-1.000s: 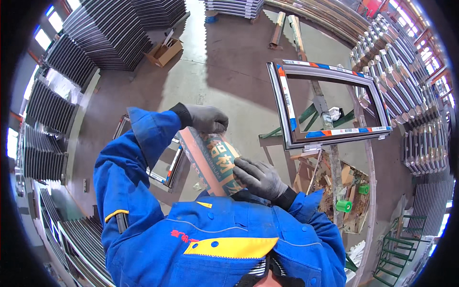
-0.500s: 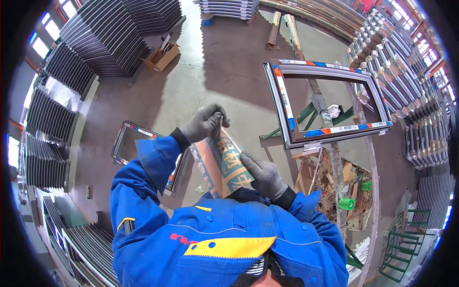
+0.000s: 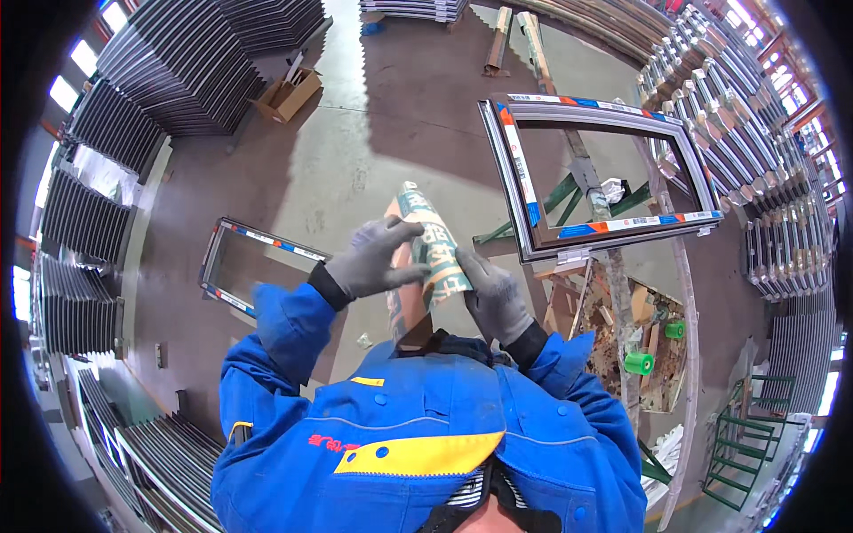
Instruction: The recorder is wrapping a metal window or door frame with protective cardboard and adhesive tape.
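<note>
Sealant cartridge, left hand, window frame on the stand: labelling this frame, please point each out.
sealant cartridge (image 3: 433,253), head view, printed green body.
left hand (image 3: 373,260), head view, glove back.
window frame (image 3: 514,164), head view, left rail.

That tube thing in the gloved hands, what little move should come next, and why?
Probably a firmer hold near the top with the left hand. The printed tube tilts up from the chest, the right hand grips its side, and the left hand's fingers only lie across its upper part.
</note>
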A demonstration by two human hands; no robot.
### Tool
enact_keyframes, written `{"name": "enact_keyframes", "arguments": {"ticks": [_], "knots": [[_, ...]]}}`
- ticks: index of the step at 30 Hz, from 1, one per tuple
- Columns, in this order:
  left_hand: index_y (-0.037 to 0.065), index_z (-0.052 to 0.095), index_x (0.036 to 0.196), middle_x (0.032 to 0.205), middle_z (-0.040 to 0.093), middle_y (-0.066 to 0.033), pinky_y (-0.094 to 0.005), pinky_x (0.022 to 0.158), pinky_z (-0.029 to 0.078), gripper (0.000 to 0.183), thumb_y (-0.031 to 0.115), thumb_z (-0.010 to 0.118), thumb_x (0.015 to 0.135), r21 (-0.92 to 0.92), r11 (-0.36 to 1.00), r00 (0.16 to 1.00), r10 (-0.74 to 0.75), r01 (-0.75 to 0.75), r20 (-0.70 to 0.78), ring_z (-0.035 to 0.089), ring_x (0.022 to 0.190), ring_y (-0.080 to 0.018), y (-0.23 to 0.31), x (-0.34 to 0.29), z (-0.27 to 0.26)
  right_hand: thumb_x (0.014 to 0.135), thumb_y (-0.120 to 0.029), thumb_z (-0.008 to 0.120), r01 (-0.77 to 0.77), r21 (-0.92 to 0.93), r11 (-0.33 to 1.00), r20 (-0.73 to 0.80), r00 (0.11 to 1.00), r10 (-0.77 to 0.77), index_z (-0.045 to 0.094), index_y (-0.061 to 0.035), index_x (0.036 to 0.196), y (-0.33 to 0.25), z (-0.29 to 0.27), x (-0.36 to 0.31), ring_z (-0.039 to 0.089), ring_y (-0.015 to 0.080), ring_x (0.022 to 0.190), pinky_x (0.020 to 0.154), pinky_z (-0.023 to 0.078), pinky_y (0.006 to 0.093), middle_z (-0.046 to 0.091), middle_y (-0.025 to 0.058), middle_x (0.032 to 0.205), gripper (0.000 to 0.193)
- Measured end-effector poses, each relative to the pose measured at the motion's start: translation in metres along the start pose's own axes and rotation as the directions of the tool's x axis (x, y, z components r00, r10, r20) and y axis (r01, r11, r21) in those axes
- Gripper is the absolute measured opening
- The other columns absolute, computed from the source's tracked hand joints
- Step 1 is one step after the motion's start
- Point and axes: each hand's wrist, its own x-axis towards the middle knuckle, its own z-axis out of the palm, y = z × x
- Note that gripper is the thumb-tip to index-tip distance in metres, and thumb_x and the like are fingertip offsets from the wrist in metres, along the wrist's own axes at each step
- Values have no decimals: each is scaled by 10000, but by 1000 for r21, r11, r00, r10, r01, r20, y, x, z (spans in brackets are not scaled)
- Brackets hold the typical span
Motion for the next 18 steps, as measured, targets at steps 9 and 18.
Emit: {"name": "enact_keyframes", "arguments": {"ticks": [9, 18], "knots": [[-46, 565, 1233, 1143, 658, -256, -478, 887, 563, 593, 323, 783, 823, 368, 921, 978, 178, -125, -112, 676, 1031, -419, 32, 11, 42, 854, -96, 680, -142, -225, 964, 65, 985, 160, 584, -15, 1272, -2, 3, 29, 718, 371, 929, 777, 581, 453, 713, 202, 1063, 437], [31, 618, 1027, 900, 702, -138, -428, 686, 586, 217, 172, 656, 866, 691, 721, 993, 112, -53, -41, 731, 811, -306, 21, 35, 53, 904, -170, 657, 46, -294, 955, 194, 981, 13, 610, -67, 1171, 11, -8, 52, 727, 363, 811, 697, 582, 473, 722, 171, 992, 290]]}}
